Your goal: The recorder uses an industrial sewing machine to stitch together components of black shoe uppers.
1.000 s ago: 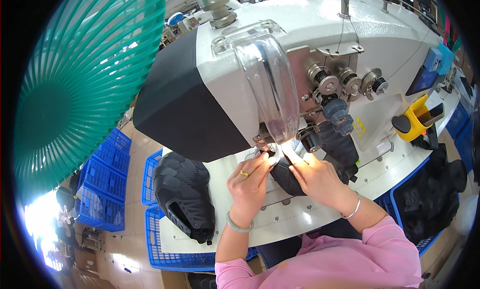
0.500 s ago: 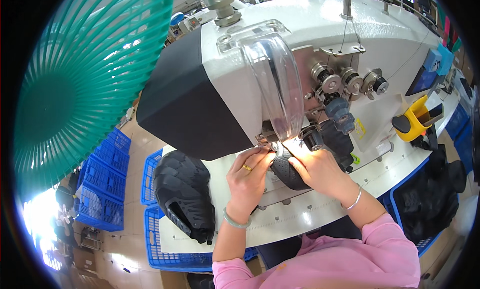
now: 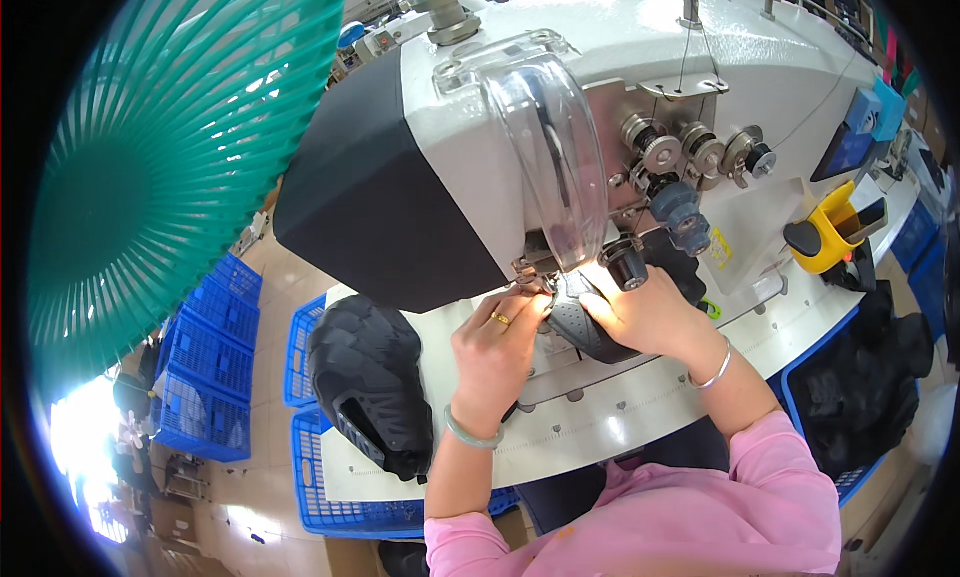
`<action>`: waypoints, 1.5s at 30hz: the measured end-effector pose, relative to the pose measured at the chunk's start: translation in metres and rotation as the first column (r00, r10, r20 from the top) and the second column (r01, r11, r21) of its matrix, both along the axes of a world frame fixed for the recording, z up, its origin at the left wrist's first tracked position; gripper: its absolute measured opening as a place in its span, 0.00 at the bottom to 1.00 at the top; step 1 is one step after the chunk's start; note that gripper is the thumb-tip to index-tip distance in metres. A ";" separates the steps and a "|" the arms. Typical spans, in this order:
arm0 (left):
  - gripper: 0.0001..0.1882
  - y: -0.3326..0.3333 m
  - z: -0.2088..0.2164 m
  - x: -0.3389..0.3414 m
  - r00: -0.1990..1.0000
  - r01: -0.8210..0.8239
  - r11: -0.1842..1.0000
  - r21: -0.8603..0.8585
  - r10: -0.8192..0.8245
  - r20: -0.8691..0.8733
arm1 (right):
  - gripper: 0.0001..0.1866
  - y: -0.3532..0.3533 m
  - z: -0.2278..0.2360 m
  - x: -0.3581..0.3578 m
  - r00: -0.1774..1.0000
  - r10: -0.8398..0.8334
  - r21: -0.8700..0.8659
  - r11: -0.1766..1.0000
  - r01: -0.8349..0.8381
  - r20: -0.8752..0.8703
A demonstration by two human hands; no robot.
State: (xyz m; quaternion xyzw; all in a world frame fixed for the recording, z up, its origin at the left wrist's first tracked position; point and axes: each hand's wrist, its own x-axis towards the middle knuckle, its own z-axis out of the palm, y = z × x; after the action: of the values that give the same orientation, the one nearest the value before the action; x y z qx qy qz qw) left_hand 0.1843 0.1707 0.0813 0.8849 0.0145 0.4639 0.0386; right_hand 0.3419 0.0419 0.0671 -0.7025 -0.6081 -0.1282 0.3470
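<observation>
needle area (image 3: 545, 269) hidden behind guard (image 3: 550, 157)

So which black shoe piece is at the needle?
The perforated shoe upper pinched between both hands; the stack of black pieces lies untouched at the table's left edge.

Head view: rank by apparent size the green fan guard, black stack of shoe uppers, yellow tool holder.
1. green fan guard, though nearness to the camera inflates it
2. black stack of shoe uppers
3. yellow tool holder

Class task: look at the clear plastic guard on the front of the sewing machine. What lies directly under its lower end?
Under the clear guard, a dark shoe piece lies on the white table, pinched between the left hand and right hand. The needle is hidden by glare and fingers.
</observation>
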 end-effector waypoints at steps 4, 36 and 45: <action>0.11 0.000 0.002 -0.002 1.000 -0.024 0.998 0.061 0.025 -0.013 | 0.11 0.002 0.010 0.011 0.999 -0.026 -0.142 0.989 0.032 0.044; 0.20 0.016 -0.019 -0.011 0.985 0.136 0.984 -0.113 -0.146 -0.089 | 0.21 0.010 -0.040 0.010 0.963 0.067 0.375 0.912 -0.165 0.260; 0.21 0.018 -0.020 -0.006 0.993 0.102 0.995 0.010 -0.101 -0.055 | 0.16 0.018 -0.048 0.026 0.949 0.036 0.353 0.923 -0.151 0.312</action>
State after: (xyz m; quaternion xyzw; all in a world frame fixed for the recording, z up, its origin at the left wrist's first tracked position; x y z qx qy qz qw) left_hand 0.1779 0.1886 0.0610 0.8970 -0.0322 0.4372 0.0563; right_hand 0.3679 0.0601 0.0193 -0.5659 -0.6514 -0.3293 0.3834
